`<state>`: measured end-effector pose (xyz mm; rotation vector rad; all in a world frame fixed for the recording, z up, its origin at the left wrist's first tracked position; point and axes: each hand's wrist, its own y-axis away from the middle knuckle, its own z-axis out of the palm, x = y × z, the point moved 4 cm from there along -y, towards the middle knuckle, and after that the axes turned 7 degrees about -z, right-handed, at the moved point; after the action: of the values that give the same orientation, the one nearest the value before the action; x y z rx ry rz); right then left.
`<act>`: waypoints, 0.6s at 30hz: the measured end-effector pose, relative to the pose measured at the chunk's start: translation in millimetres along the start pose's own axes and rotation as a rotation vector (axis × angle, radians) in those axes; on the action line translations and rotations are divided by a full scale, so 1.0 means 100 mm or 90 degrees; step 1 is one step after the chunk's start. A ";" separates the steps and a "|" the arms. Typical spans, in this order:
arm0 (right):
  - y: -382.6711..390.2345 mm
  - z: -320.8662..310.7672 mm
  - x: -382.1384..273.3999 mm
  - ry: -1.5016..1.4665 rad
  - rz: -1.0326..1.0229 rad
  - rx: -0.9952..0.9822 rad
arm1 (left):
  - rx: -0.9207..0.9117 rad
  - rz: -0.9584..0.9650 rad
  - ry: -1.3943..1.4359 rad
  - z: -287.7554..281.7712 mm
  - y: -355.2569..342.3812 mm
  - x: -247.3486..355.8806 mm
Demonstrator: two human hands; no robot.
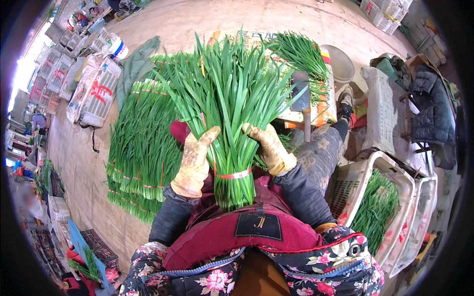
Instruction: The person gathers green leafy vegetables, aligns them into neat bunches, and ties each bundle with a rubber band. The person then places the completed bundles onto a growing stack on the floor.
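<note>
A thick bundle of garlic chives [234,108] stands upright over my lap, its leaves fanning out at the top. Around its lower stems runs an orange-red band [234,174], below which the cut ends are even. My left hand [195,160], in a soiled pale glove, is closed on the bundle's left side with the thumb over the leaves. On the opposite side my right hand [271,148], gloved the same way, grips the leaves. Part of the fingers of both hands is hidden behind the chives.
Tied chive bundles [143,128] lie in rows on the floor at left. A broad blade with a handle [300,93] rests by my right knee, near loose chives [303,54] on printed sacks. A white crate [353,197] at right holds more chives. Behind stands a bucket [338,64].
</note>
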<state>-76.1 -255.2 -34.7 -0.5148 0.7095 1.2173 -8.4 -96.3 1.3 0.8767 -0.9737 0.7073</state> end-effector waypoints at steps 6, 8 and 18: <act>-0.05 -0.10 0.02 -0.012 0.044 0.007 | -0.012 -0.013 0.003 0.01 -0.15 -0.10; -0.04 -0.10 -0.02 -0.004 0.044 0.003 | -0.008 -0.010 -0.001 0.06 -0.15 -0.10; 0.04 -0.02 -0.41 0.036 -0.062 0.064 | -0.020 0.009 -0.003 0.28 -0.04 -0.03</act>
<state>-87.5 -282.6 -5.6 -0.4956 0.7805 1.0747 -17.7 -123.0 5.2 0.8452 -0.9940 0.7013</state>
